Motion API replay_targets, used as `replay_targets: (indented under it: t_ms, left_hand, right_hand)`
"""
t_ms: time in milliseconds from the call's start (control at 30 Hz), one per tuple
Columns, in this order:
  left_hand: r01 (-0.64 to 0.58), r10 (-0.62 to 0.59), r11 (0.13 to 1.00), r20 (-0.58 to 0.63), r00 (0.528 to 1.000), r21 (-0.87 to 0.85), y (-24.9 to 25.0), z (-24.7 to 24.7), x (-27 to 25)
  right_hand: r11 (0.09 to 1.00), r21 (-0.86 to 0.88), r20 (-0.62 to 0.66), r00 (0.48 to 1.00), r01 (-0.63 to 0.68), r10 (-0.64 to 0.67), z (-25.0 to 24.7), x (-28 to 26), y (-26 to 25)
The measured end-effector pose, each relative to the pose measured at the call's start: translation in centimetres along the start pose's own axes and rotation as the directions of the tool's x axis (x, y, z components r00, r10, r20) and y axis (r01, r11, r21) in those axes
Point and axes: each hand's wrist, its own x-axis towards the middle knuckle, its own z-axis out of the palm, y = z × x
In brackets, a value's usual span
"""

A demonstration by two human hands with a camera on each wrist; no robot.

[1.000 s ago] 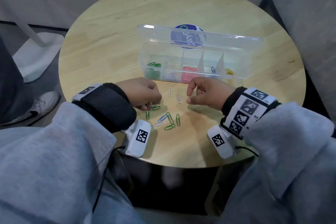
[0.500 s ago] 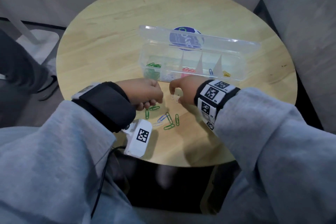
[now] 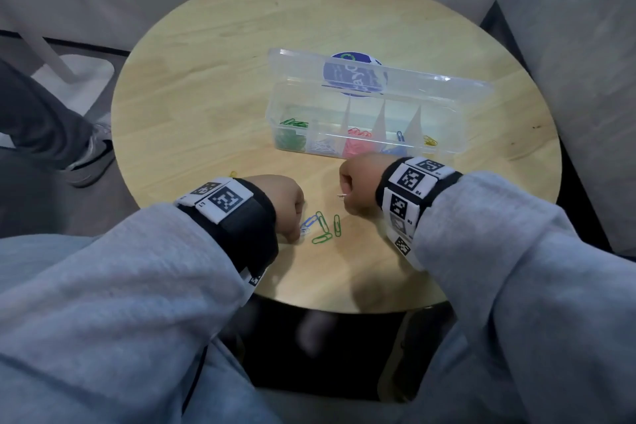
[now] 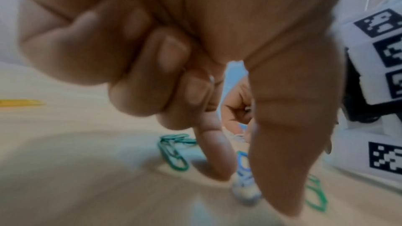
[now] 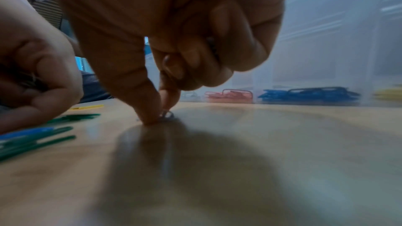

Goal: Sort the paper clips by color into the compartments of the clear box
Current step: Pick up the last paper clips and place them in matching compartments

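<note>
The clear box (image 3: 475,113) stands open at mid-table, its compartments holding green, white, red, blue and yellow clips. Just in front of it my right hand (image 3: 358,182) pinches a white paper clip (image 5: 166,115) against the table between thumb and forefinger. The clip's end (image 3: 342,195) sticks out to the left. My left hand (image 3: 290,206) is over the loose pile. Its thumb and forefinger (image 4: 217,169) close round a white clip (image 4: 245,191) beside a blue clip (image 3: 308,221). Three green clips (image 3: 322,237) lie between the hands.
A lone yellow clip (image 3: 233,173) lies on the round wooden table (image 3: 206,113) beyond my left wrist. The box lid (image 3: 430,83) stands up behind the compartments. Another person's shoe (image 3: 93,155) is on the floor at left.
My right hand came down onto the white clips in front of the box and now pinches one. My left hand slid nearer, onto the pile's left edge.
</note>
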Motion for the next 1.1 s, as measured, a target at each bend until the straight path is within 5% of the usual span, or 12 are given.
replay_targets:
  t_ms: [433, 667, 833, 1033, 1100]
  left_hand:
    - [-0.008, 0.005, 0.999, -0.054, 0.999, -0.049, -0.1, 0.5, 0.0]
    - [-0.078, 0.047, 0.943, -0.101, 0.994, -0.322, -1.6, -2.1, 0.0]
    - [-0.088, 0.007, 0.855, -0.159, 0.987, -0.511, -2.9, -3.7, -0.2]
    - [-0.131, -0.09, 0.687, -0.263, 0.961, -0.715, -3.8, -4.4, 0.5]
    - [-0.158, -0.123, 0.647, -0.306, 0.944, -0.746, -3.6, -4.5, 0.7]
  right_hand:
    - [0.986, 0.129, 0.134, 0.987, -0.109, 0.091, 0.5, -1.0, 1.0]
    - [0.878, 0.477, -0.087, 0.993, -0.029, 0.08, -4.9, -1.9, 1.1]
    - [0.792, 0.61, -0.327, 0.922, 0.04, 0.205, -7.3, 0.7, 0.5]
    - [0.765, 0.643, -0.286, 0.94, 0.044, 0.186, -5.3, 2.9, 0.2]
    - [0.679, 0.724, -0.306, 0.938, 0.117, 0.165, -4.8, 2.6, 0.3]
